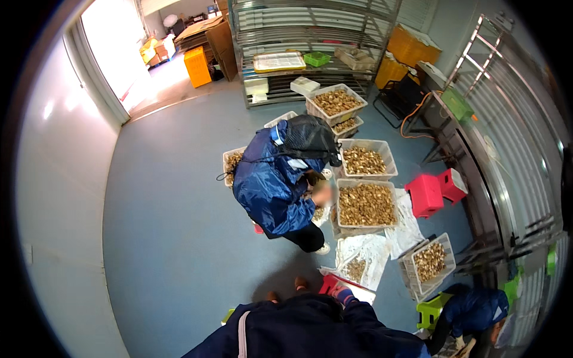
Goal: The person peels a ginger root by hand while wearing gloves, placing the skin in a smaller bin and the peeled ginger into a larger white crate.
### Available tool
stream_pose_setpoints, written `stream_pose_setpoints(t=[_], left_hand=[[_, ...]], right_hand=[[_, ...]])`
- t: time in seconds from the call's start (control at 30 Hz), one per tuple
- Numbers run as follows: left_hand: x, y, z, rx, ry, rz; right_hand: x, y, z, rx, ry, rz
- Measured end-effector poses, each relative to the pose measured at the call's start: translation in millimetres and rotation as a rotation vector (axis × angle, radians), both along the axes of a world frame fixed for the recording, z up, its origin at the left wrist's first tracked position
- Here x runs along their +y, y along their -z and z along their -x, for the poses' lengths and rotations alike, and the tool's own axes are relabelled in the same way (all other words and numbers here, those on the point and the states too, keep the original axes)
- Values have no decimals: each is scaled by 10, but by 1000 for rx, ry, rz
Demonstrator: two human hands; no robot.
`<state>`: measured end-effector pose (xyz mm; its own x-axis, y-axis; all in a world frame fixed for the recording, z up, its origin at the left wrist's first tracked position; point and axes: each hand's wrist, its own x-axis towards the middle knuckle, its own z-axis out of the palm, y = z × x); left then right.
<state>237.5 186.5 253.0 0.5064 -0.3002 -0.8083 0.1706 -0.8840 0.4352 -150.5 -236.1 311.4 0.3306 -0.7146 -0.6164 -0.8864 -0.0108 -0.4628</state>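
My right arm reaches forward from the lower edge in a dark sleeve with a striped pinkish-purple cuff. My right hand [339,290] is at the red stool [329,283] with a pale top, just in front of me; its fingers are too small and blurred to read. No part of my left hand shows. Beyond the stool lies a white cloth [375,258] with a small heap of brown bits [356,269] on it. Past the cloth stands a pale plastic crate [395,222] full of small brown and cream pieces [365,204], whose kind I cannot make out.
A co-worker in a blue jacket [265,185] bends beside the crates; another person [477,313] works at lower right. More filled crates [388,156] [430,262] stand around. Red stools [425,195] are to the right, a metal rack [310,36] at the back.
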Motion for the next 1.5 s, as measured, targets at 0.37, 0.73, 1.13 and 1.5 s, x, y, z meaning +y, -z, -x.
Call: stream_pose_setpoints(t=[0.37,0.73,1.13,1.5], left_hand=[[418,-30,-224,8,-438,-12],[987,-112,-1799,64,-549,-15],[-536,-582,-6379,-188,-753,381],[-838,-245,-7024,-182,-74,-7]], right_hand=[[-162,-1124,-2492,-727,260,-833],[-191,-1615,-5432,-650,115,-661],[-983,-1202,-7144,-993,401,-223],[-1795,-1665,-8595,-632,112,205]])
